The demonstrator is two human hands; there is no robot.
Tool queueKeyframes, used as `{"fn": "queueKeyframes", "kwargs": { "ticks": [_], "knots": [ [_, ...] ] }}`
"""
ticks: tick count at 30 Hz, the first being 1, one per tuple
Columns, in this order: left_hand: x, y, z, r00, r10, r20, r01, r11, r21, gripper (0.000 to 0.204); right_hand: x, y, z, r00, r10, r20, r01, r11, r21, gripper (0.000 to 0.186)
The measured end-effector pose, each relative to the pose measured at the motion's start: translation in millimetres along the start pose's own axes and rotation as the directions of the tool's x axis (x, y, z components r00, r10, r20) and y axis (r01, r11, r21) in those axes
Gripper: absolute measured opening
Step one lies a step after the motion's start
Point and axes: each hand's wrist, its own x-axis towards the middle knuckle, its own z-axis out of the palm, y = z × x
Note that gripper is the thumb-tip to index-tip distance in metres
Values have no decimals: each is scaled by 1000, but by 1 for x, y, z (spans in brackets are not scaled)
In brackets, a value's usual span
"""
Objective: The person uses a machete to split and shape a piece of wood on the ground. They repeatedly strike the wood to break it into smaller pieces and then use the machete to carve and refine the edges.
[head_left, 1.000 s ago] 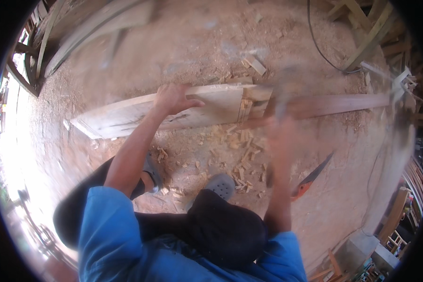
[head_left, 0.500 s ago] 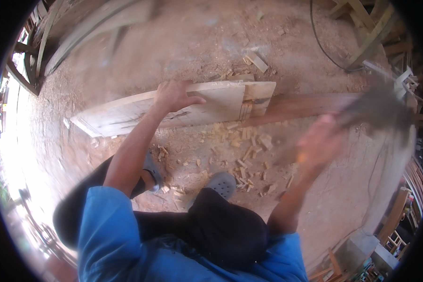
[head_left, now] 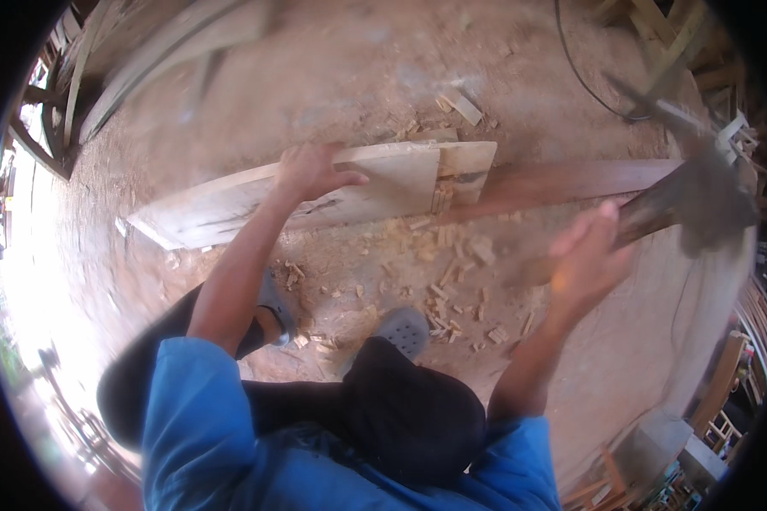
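Observation:
A long pale board (head_left: 222,209) stands tilted on its long edge across the floor, with a notched, chipped right end (head_left: 462,175). My left hand (head_left: 311,175) grips its top edge, fingers over the far side and thumb on the near face. A reddish plank (head_left: 588,179) lies beyond the notched end, reaching right. Off to the right, my right hand (head_left: 596,255) is closed on the handle of a chopping tool (head_left: 652,213) with a dark, blurred head; its exact kind is unclear. Wood chips (head_left: 452,281) are scattered below the board, near my grey clogs (head_left: 400,332).
Timber frames (head_left: 665,34) stand at upper right, beside a dark cable (head_left: 588,85) on the floor. More timber (head_left: 68,94) leans at upper left. Stacked wood (head_left: 724,375) and a concrete block (head_left: 656,443) line the lower right.
My right hand and its tool have swung right, away from the board's notched end to the right side. My left hand stays on the board's top edge.

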Motion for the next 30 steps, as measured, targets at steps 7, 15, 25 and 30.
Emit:
{"fn": "queueKeyframes", "kwargs": {
  "ticks": [7,15,25,30],
  "knots": [
    [4,1,-6,999,-42,0,42,999,-4,88,-36,113,39,882,77,465,283,704,-652,44],
    [1,4,-4,998,-22,54,21,1000,22,89,4,-2,5,992,106,66,-96,985,-146,45],
    [-5,2,1,998,-9,-65,7,1000,-29,90,-26,95,32,901,199,387,164,668,-726,51],
    [-2,3,0,999,-34,-24,33,999,-29,91,3,1,6,997,9,73,16,942,-335,45]
  ]
}}
